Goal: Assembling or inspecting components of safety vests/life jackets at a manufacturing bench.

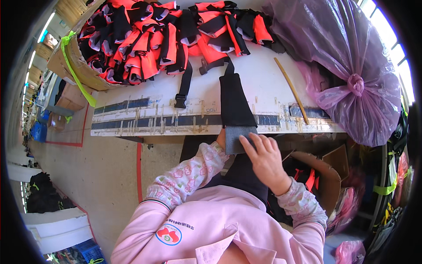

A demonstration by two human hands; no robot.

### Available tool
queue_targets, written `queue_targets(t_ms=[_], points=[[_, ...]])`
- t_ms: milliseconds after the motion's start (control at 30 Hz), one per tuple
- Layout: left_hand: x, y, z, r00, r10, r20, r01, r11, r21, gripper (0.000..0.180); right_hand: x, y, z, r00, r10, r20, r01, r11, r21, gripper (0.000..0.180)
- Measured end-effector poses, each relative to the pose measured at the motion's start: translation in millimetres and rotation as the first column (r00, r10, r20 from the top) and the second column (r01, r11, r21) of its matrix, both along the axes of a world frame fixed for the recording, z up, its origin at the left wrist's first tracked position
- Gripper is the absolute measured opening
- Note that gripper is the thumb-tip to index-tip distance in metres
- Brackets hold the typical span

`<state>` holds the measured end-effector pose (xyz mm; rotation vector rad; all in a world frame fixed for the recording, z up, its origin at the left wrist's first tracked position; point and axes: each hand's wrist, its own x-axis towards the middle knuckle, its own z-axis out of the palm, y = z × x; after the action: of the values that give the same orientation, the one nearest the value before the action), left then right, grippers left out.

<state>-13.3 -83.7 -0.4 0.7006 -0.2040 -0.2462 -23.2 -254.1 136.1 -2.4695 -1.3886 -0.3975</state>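
Note:
A black padded fabric band (235, 99) lies over the front edge of the white table, with a narrow strap at its far end. Its near end shows a grey flap (237, 137) hanging just past the edge. My left hand (221, 138) is at the left side of this flap and mostly behind it, so its fingers are hidden. My right hand (266, 160) lies over the flap's right side with fingers stretched out and apart. Left of the band, a black strap with a plastic buckle (180, 100) rests on the tabletop.
A large heap of black and orange-red fabric pieces (145, 48) covers the table's far side, partly in a cardboard box (66, 57). A bamboo stick (291, 89) lies to the right, beside a knotted purple plastic bag (347, 75). Below stands an open carton (327, 176).

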Motion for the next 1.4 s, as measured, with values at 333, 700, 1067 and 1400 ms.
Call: queue_targets(t_ms=[333,700,1067,1400], points=[[-10.2,-28.7,-22.3,0.889,0.35,-0.295,-0.359,0.933,0.027,0.036,12.4,33.5,-47.9,0.988,-0.153,-0.006,0.152,0.987,-0.043,0.02],[-30.8,-36.5,-46.3,0.928,0.373,0.009,-0.365,0.901,0.237,0.036,-20.1,34.2,-26.1,0.948,-0.313,-0.049,0.287,0.914,-0.286,0.032],[-32.8,-38.7,-56.4,0.904,0.382,-0.194,-0.246,0.834,0.494,0.036,5.3,33.5,-84.2,0.884,-0.213,-0.417,0.092,0.952,-0.292,0.024],[-30.8,-37.2,-90.7,0.87,0.492,0.037,-0.367,0.596,0.714,0.044,24.6,38.7,-144.6,0.86,-0.188,-0.474,0.064,0.962,-0.265,0.021]])
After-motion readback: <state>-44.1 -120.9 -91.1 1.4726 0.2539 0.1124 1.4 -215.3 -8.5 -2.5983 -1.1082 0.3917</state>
